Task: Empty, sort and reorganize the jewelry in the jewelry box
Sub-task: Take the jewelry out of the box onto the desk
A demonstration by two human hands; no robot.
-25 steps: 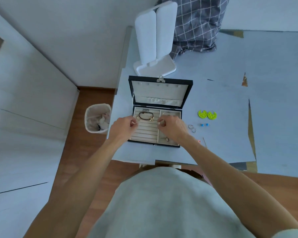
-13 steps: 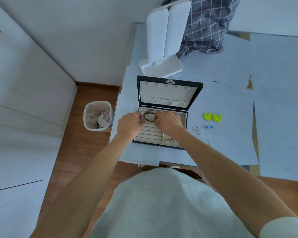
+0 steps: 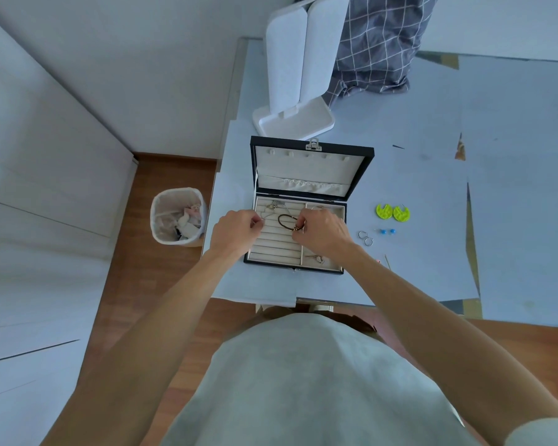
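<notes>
pale table (image 3: pixel 432 175), open jewelry box (image 3: pixel 310 149), green earrings (image 3: pixel 393 212), hoops (image 3: pixel 365 238), white stand (image 3: pixel 293 122)

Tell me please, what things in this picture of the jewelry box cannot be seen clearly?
- Head view: what the left hand pinches is too thin to identify.
- The clasp end of the dark bracelet is covered by the right hand.
- The right compartments of the jewelry box are partly hidden by that hand; the small piece near its front is too small to name.
- The trash bin contents are blurred.
</notes>
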